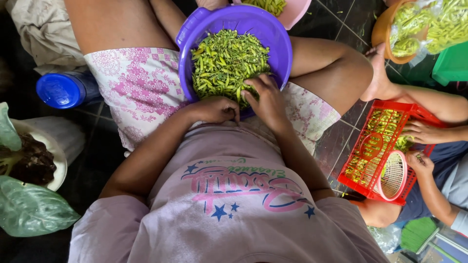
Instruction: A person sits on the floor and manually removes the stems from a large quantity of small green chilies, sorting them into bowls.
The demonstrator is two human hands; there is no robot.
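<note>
Pink shirt cloth (229,204) fills the bottom of the view, closest to the lens, and both bare forearms run up from it to a purple basin (280,46) resting in the person's lap between the knees. Green chillies (226,61) are heaped inside the basin. Right hand (267,100) lies on the near edge of the heap, fingers bent down into the chillies and held close together; what they pinch is hidden. Left hand (214,109) sits just beside it at the basin's near rim, curled into a loose fist, and whether it grips anything cannot be told. Patterned pink shorts (139,85) cover the thighs under the basin.

Farther out to the left, a blue bottle cap (61,90) shows on the dark tiled floor (341,141), and below it a white bowl (57,168) of dark stuff sits among green leaves (29,209). To the right, another person's hands (423,132) rest on a red crate (375,187) with more chillies and a small pink basket (394,175). An orange bowl (382,34) of chillies stands at the top right corner.
</note>
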